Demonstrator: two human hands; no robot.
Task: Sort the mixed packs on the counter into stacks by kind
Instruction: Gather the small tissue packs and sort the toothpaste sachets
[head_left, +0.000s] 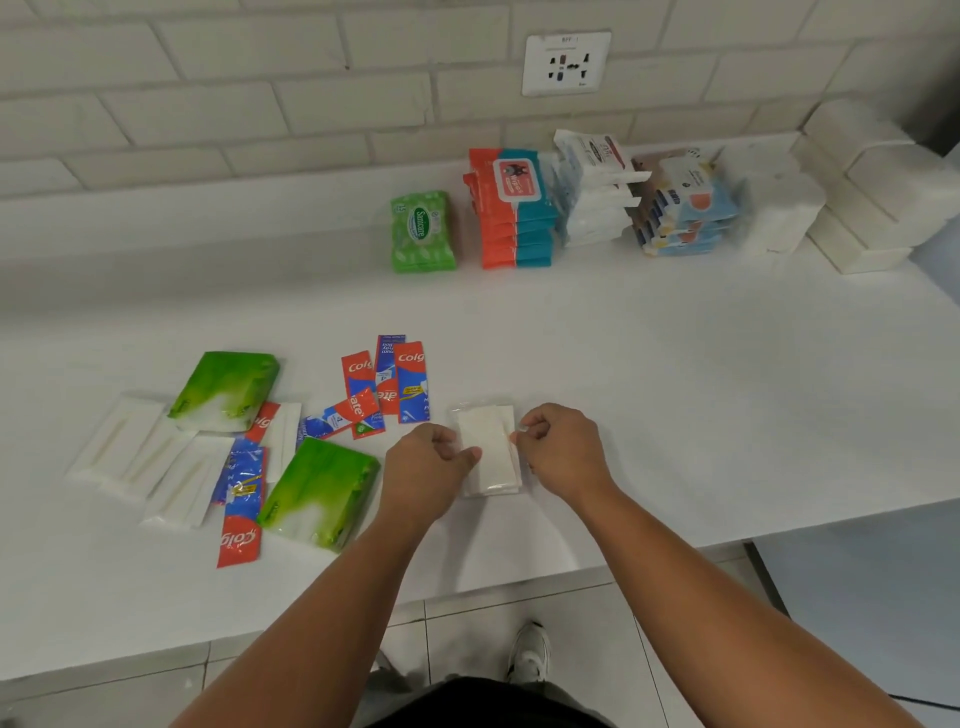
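1. Fingers (467, 456) of left hand (428, 467) and right hand (563, 447) pinch opposite edges of flat clear-wrapped white pack (488, 441), low over white counter (675, 389).
2. Left, unsorted heap: flat white packs (140, 457), green soft packs (223, 389), red-and-blue toothpaste sachets (410, 384); judged left to sort.
3. Rear right: row of neat stacks (511, 218), one kind each; apparently done.

You have on the white counter (675, 389): green-fading-to-white packs (226, 392); red-and-blue sachets (410, 379); clear-wrapped white packs (488, 447); a pale-patterned green pack (422, 232) and a red-and-teal stack (511, 218) at the back edge.
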